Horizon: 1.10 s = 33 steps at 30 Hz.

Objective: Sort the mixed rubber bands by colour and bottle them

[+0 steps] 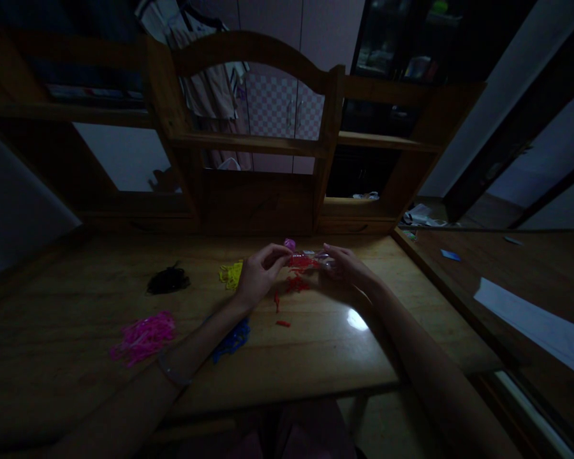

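Between my hands is a clear plastic packet point(310, 255) with red strands showing in and below it. My left hand point(261, 274) is closed, thumb and fingers pinched at the packet's left end. On the other end, my right hand point(343, 264) grips the clear plastic. Loose red strands point(297, 282) lie on the table just under the packet, and a short red piece point(283, 324) rests nearer to me. A small purple object point(289, 243) sits just beyond my left fingertips. The yellow strands point(230, 275) are partly hidden by my left hand.
A blue pile of strands point(232, 340) lies beside my left forearm. Farther left are a pink pile point(144, 336) and a black pile point(168, 280). A wooden shelf unit point(258, 204) stands along the table's back. White paper point(530, 319) lies on the surface at right.
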{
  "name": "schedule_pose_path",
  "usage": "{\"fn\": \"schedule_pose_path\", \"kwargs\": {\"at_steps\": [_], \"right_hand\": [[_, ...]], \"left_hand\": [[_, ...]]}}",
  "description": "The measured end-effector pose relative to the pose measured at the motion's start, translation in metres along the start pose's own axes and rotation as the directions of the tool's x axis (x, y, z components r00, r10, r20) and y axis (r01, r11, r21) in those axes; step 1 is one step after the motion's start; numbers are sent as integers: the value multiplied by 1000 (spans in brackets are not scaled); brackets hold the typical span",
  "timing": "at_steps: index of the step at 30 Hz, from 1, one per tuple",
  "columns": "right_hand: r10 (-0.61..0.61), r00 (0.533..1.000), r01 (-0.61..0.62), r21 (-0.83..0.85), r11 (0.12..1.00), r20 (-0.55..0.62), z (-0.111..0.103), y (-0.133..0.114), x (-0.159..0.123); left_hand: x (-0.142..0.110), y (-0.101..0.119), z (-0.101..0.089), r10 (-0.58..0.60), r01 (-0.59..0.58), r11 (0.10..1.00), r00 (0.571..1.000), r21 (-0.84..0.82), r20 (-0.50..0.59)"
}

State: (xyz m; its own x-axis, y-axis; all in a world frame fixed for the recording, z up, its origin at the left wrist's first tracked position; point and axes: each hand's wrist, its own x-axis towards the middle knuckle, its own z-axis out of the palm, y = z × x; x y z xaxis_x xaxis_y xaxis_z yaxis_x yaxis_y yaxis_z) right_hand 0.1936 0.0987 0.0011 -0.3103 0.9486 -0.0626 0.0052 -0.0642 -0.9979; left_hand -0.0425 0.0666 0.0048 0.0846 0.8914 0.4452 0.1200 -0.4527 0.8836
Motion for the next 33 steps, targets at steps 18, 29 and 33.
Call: {"fn": "schedule_pose_path", "kwargs": {"at_steps": [18, 29, 33], "right_hand": [[75, 997, -77, 162, 984, 15, -8, 5, 10], [-4, 991, 46, 323, 945, -130, -25, -5, 13], [11, 995, 22, 315, 949, -102, -21, -5, 14]], "left_hand": [[7, 2, -10, 232, -148, 935, 944, 323, -236], [2, -30, -11, -19, -237, 805, 906, 544, 422], [1, -34, -4, -86, -279, 804, 818, 524, 568]]}}
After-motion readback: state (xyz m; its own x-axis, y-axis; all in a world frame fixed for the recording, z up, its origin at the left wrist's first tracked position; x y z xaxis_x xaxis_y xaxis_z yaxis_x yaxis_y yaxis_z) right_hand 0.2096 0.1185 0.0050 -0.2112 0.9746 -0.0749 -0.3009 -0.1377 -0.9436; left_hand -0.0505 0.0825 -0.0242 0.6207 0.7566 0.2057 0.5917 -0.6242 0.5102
